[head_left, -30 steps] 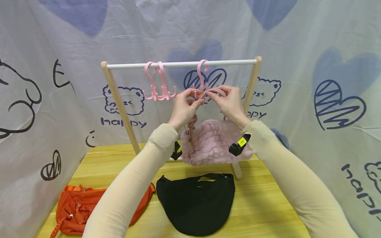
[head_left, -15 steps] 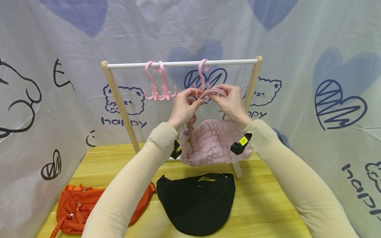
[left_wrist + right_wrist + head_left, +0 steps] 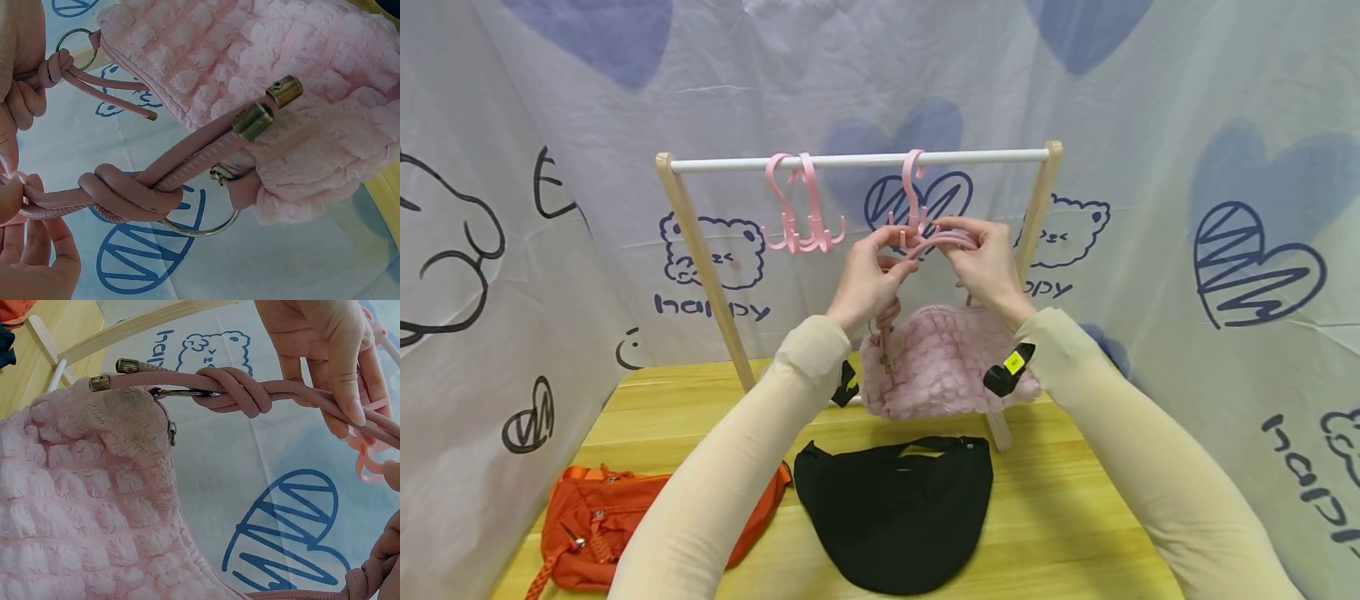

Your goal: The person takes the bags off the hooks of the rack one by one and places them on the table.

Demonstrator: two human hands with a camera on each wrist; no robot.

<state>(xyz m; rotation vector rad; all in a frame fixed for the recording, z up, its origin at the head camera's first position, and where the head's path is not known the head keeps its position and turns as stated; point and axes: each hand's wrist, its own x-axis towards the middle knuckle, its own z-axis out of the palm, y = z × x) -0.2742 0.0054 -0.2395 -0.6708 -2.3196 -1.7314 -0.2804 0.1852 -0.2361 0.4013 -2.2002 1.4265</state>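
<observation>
In the head view a pink puffy handbag point(image 3: 943, 358) hangs in the air under both hands. Its paired cord handle point(image 3: 951, 239) arcs from one hand to the other, just below the prongs of a pink hook hanger point(image 3: 913, 187) on the rail. My left hand point(image 3: 868, 279) pinches the handle at its left side, above a knot point(image 3: 134, 194) with brass-tipped ends. My right hand point(image 3: 988, 262) holds the handle's right side between thumb and fingers; another knot point(image 3: 55, 69) lies by it in the left wrist view.
The hangers are on a white rail point(image 3: 857, 161) of a wooden stand. Two further pink hook hangers point(image 3: 797, 217) hang at its left. On the wooden table point(image 3: 1060, 517) lie a black bag point(image 3: 895, 517) and a red-orange bag point(image 3: 617, 517), partly behind my left arm.
The handle has spread into a smoother arc between my hands. Both hands have shifted slightly right with the handbag, and the hook hanger has swung a little right.
</observation>
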